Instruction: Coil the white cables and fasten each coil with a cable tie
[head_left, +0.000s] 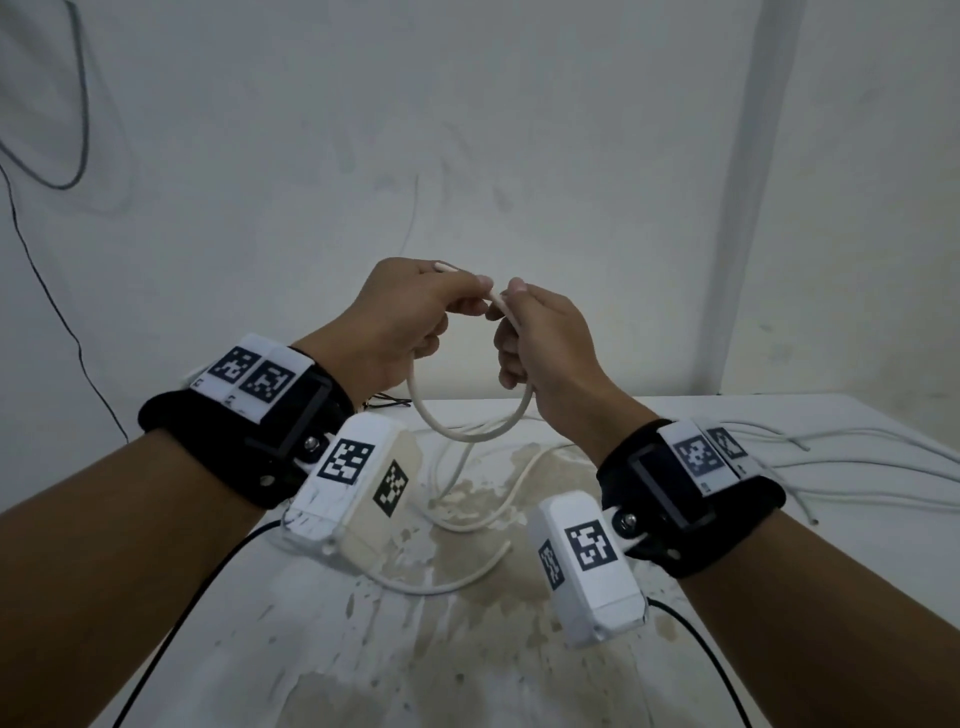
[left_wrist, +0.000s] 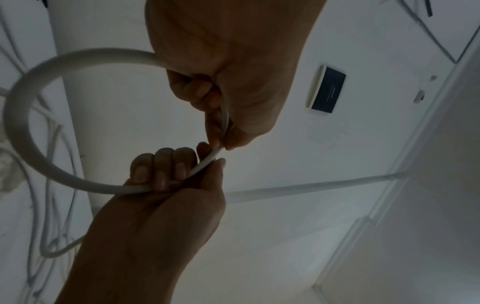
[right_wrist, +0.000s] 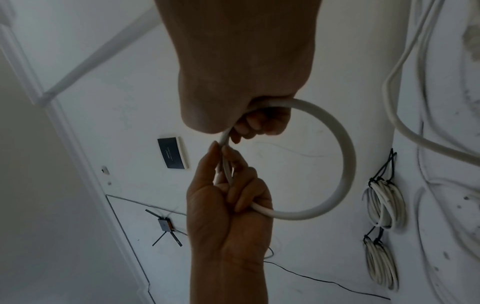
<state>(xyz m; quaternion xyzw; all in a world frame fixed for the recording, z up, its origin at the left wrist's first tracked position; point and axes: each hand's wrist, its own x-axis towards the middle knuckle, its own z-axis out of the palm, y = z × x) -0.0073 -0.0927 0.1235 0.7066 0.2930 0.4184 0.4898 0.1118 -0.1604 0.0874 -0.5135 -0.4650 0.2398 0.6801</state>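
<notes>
No legible text, brand, number or sign found in any view.

Head view: the white housings (head_left: 358, 493) strapped at both wrists carry black-and-white square coded markers (head_left: 345, 461); these are patterns, not readable characters. Small dark marks at the lower edge of the marker plate (head_left: 254, 376) on the left wrist band are too small to read.

Wrist views: a dark rectangular plate (left_wrist: 327, 90) on the wall, above and right of the hands, bears one fine line of pale lettering along its length. The line is too small and blurred to make out in either wrist view.
</notes>
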